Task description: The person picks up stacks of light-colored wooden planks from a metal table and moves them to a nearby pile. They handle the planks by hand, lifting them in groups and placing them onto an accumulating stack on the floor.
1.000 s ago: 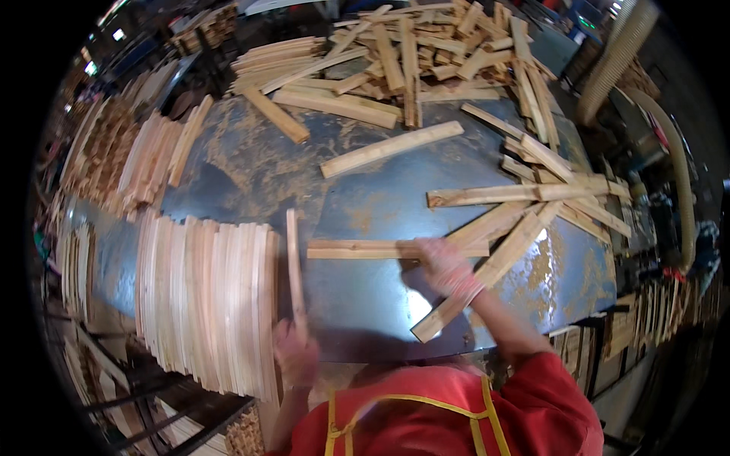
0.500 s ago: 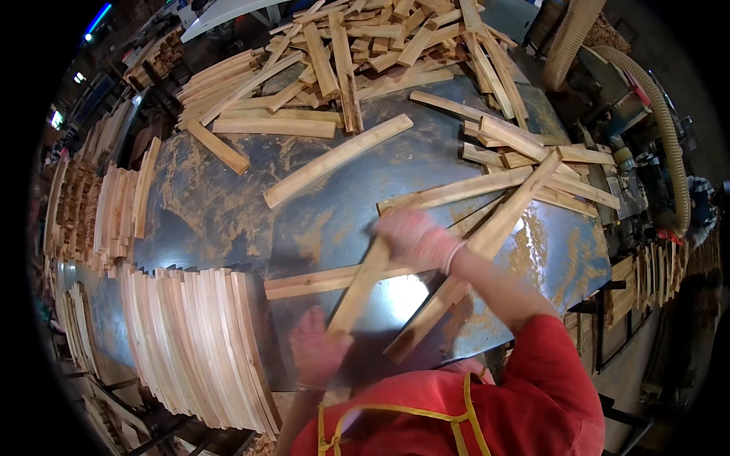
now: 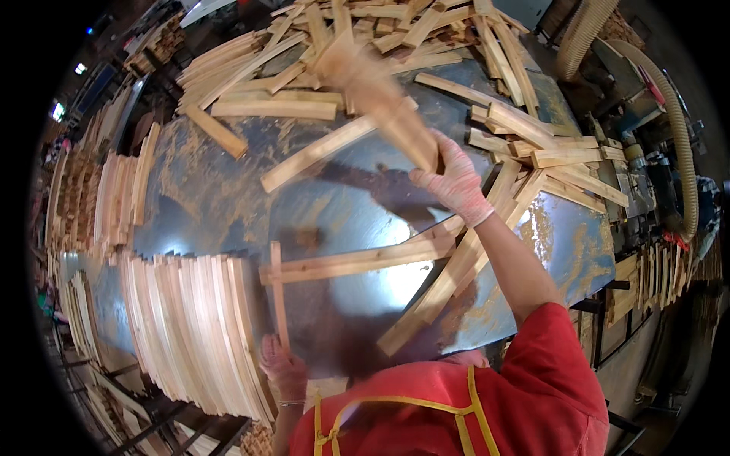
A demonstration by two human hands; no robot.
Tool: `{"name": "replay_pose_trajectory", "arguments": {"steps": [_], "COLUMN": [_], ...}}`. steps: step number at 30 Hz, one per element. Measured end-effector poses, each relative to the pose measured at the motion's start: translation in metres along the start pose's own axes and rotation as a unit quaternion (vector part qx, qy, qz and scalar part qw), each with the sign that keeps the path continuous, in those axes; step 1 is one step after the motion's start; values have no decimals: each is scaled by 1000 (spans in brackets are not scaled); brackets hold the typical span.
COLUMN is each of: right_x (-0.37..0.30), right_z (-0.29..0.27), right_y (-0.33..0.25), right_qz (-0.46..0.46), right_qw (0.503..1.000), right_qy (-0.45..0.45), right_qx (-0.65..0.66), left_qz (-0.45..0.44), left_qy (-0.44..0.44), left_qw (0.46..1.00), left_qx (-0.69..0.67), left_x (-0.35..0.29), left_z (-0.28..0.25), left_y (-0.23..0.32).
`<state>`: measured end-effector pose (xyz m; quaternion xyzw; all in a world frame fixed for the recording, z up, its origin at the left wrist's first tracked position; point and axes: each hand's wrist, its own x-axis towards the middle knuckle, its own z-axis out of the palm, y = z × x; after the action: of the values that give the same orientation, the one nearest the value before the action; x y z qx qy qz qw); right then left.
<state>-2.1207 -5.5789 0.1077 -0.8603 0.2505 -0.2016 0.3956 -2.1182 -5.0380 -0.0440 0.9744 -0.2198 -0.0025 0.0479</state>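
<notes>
My right hand (image 3: 458, 181), in a pinkish work glove, is closed round the near end of a wooden plank (image 3: 407, 129). That plank is lifted above the metal tabletop (image 3: 228, 201), and its far end is smeared by motion. Lower left, my gloved left hand (image 3: 284, 368) grips the near end of another wooden plank (image 3: 279, 292), which shows its narrow edge. This one stands beside a row of planks (image 3: 190, 327) set close together on edge. Between my hands, a loose plank (image 3: 365, 259) lies across the table, passing behind the left-hand plank.
A heap of planks (image 3: 380, 30) covers the far side of the table. More planks (image 3: 532, 144) lie crossed at the right, by a machine and a ribbed hose (image 3: 680, 144). Stacked planks (image 3: 114, 201) line the left edge. Sawdust is scattered over the tabletop.
My right hand has moved up and right, raising a plank off the table. My left hand has shifted left with a plank turned on edge beside the row.
</notes>
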Motion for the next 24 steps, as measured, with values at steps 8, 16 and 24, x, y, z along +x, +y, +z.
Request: {"name": "replay_pose_trajectory", "arguments": {"steps": [8, 16, 24], "right_x": [-91, -266, -447], "right_z": [-24, -80, -122], "right_y": [-24, 59, 182], "right_qz": [110, 192, 435], "right_qw": [839, 807, 697], "right_qy": [45, 392, 546], "right_qx": [531, 399, 166], "left_qz": [-64, 172, 330], "left_qy": [3, -69, -137], "left_qw": [990, 975, 919], "left_qx": [122, -119, -164], "left_x": [-18, -4, 31], "left_z": [-18, -28, -16], "left_y": [-84, 32, 189]}}
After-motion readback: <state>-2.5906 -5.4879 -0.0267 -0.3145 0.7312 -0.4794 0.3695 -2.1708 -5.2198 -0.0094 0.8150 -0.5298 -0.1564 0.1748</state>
